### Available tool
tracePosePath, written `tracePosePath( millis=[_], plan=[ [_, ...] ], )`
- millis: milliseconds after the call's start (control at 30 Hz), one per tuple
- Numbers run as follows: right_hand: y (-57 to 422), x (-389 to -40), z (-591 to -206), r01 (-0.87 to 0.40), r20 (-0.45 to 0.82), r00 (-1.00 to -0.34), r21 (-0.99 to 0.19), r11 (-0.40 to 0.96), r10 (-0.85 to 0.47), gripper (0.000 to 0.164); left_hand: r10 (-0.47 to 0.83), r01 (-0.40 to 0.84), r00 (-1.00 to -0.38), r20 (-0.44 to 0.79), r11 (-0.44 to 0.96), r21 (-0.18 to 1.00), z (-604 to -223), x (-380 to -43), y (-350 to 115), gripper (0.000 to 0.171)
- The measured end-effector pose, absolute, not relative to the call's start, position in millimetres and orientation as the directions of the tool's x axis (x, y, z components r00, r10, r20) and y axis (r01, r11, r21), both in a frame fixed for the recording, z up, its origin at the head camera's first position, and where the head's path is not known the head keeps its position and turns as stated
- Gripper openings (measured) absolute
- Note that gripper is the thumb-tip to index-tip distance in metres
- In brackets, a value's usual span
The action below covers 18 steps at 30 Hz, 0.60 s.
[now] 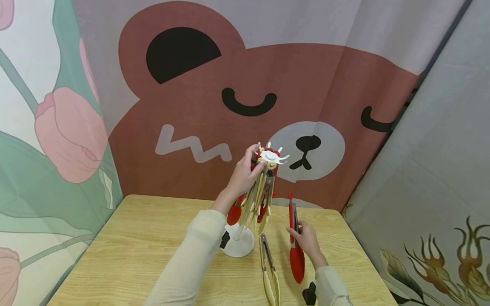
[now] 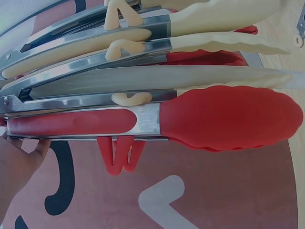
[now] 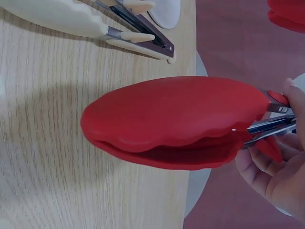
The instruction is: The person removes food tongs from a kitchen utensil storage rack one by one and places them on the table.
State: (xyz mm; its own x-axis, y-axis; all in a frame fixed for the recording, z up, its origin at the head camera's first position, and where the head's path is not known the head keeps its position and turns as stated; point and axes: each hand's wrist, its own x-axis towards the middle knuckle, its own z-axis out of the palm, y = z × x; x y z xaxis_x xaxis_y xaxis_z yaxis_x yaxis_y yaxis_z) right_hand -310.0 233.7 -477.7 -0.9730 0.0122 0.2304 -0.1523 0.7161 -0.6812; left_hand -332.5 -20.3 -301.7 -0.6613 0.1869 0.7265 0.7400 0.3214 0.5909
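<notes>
Well to the left of the white tong stand (image 1: 241, 248), a tulip-print curtain (image 1: 70, 136) is hanging, while a bear-print curtain (image 1: 302, 76) is spreading behind the stand and a wood-grain table (image 1: 160, 246) is supporting its round base. Coming in from the stand's left, the left hand (image 1: 245, 172) is grasping the stand's pronged top, its thumb and fingers curving round the hub. Down the stand's left side, a pair of red-headed tongs (image 1: 234, 216) is hanging head down, and next to it on the stand a cluster of cream-headed tongs (image 2: 214, 18) is dangling (more red is peeping out between the cream heads). Just to the right of the stand's base, a loose pair of cream tongs (image 3: 71, 20) is lying on the table, its hinge end pointing toward the stand. Farther to the right of the stand, a pair of red tongs (image 1: 297, 264) is pointing head down, and the right hand (image 1: 309, 244) is gripping it by the handle between thumb and fingers. Well to the right of the stand, a grey flower-print curtain (image 1: 432, 148) is draping down.
</notes>
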Motion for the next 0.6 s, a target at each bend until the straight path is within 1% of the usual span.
tracePosePath(
  millis=[67, 333, 600],
  plan=[
    [234.0, -309.8, -479.8, -0.146, 0.223, -0.975, -0.677, 0.721, 0.012, 0.041, 0.186, 0.74, -0.662, 0.726, 0.317, 0.594, -301.9, -332.6, -20.4, 0.049],
    [237.2, -307.9, -488.8, -0.138, 0.194, -0.981, -0.638, 0.757, -0.016, 0.045, 0.191, 0.735, -0.67, 0.718, 0.313, 0.602, -302.7, -332.7, -20.1, 0.05],
    [237.1, -303.0, -498.5, -0.117, 0.125, -0.991, -0.596, 0.794, -0.053, 0.042, 0.19, 0.733, -0.671, 0.717, 0.312, 0.604, -302.6, -332.7, -20.5, 0.049]
  ],
)
